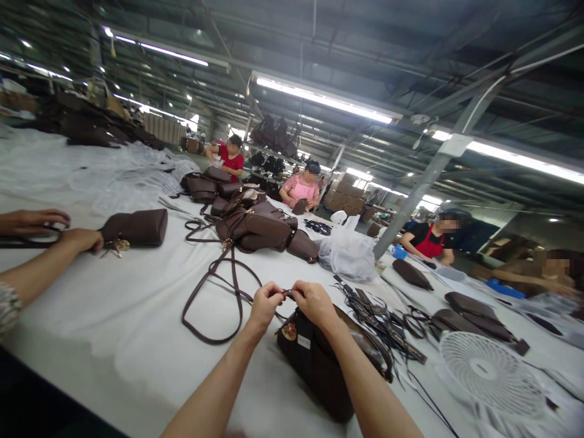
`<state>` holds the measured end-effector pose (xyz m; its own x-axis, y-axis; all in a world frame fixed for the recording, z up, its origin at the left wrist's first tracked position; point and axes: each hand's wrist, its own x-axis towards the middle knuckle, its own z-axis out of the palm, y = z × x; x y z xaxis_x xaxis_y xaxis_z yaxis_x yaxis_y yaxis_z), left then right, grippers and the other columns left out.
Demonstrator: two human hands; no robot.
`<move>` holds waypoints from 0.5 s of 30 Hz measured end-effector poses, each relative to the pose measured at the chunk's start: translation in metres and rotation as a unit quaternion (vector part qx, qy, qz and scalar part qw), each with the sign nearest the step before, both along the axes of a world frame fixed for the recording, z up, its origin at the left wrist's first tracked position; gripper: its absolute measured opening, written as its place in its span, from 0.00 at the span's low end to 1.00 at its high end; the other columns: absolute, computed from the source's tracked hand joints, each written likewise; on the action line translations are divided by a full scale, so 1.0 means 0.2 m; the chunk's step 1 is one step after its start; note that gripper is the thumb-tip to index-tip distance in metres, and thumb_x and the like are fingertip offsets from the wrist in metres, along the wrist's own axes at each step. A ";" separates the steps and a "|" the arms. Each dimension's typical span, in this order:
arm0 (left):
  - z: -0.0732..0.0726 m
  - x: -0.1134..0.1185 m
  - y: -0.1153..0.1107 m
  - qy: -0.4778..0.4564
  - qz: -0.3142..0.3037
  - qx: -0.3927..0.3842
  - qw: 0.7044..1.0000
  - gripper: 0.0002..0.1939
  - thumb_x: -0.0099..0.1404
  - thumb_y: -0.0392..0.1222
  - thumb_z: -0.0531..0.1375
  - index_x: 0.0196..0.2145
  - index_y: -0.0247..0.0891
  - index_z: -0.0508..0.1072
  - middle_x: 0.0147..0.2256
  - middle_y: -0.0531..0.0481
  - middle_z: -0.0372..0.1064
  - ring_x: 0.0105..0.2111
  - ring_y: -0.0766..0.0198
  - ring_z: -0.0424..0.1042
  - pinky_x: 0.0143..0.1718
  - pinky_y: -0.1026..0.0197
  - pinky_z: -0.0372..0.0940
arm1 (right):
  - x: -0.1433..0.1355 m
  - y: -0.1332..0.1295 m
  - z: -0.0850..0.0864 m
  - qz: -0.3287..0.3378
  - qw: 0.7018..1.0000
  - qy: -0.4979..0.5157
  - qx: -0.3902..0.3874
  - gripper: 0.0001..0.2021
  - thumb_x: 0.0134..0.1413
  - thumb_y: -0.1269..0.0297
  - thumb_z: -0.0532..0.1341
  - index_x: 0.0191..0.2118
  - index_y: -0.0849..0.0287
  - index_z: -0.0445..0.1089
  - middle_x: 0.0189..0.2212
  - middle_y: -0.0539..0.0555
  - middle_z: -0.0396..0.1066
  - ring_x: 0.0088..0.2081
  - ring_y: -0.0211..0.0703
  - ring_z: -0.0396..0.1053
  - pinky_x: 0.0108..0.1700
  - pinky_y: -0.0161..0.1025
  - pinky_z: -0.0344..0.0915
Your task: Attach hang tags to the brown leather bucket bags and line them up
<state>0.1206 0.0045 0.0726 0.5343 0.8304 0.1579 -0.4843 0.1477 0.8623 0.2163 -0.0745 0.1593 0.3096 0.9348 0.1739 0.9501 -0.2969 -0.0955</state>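
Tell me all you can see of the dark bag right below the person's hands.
The bag is dark brown, nearly black in shadow, and looks like smooth leather. A round gold-and-red charm shows at one end, beside a white label; a curved handle shows at the other side. It sits on the white-covered table. The left hand and right hand pinch a small dark piece just above it; whether that piece joins the bag is unclear. The right forearm hides part of the bag.
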 end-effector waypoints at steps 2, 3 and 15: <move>0.00 -0.01 -0.01 -0.033 -0.050 -0.031 0.998 0.02 0.46 0.33 0.59 0.21 0.36 0.71 0.24 0.51 0.72 0.28 0.65 0.68 0.30 0.65 0.60 | -0.01 0.00 0.00 -0.008 1.000 -0.014 0.004 0.09 0.59 0.68 0.55 0.37 0.56 0.74 0.34 0.52 0.75 0.37 0.40 0.70 0.35 0.33 0.55; 0.00 -0.01 -0.02 -0.050 -0.077 -0.050 0.995 0.02 0.46 0.34 0.59 0.22 0.36 0.71 0.26 0.50 0.72 0.29 0.65 0.69 0.31 0.64 0.61 | -0.01 -0.01 0.01 -0.014 1.000 -0.019 0.008 0.09 0.59 0.68 0.55 0.38 0.56 0.73 0.36 0.53 0.75 0.38 0.40 0.70 0.35 0.33 0.55; -0.08 0.03 -0.06 -0.220 -0.172 -0.259 0.925 0.07 0.47 0.33 0.62 0.27 0.36 0.69 0.32 0.45 0.76 0.27 0.66 0.69 0.25 0.68 0.58 | 0.08 -0.36 -0.10 0.391 0.844 -0.349 0.113 0.17 0.58 0.66 0.58 0.53 0.48 0.66 0.49 0.48 0.72 0.53 0.46 0.65 0.60 0.44 0.56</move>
<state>0.1262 -0.0080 0.0560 0.7593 0.6487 0.0508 -0.6191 0.6962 0.3633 0.2314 -0.1458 0.1390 -0.6381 0.7249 0.2595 0.6955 0.3981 0.5982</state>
